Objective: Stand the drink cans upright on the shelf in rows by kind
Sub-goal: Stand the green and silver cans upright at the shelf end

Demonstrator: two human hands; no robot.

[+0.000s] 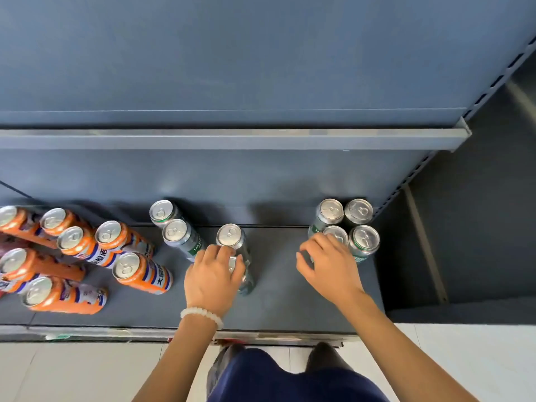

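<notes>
While only the head view is supplied, it shows the shelf (pixel 278 311) from above with green beer cans and orange drink cans standing on it. Left hand (pixel 213 281) is curled over the top of a green can (pixel 242 274) near the middle of the shelf, fingers grasping its upper end; this can stands upright, long axis vertical, directly beneath the hand and just in front of another upright green can (pixel 230 235). Two more green cans (pixel 174 227) stand toward the back edge, to the left of that hand. Right hand (pixel 327 264) rests with bent fingers against the front-left can (pixel 336 235) of the four-can green block (pixel 346 227) at the right rear corner; whether it truly grips cannot be told. Orange cans (pixel 72 250) crowd the left end, upright but loosely placed. Judgement: the held can lies left of the block, so the left hand is nearer to carry it rightward
</notes>
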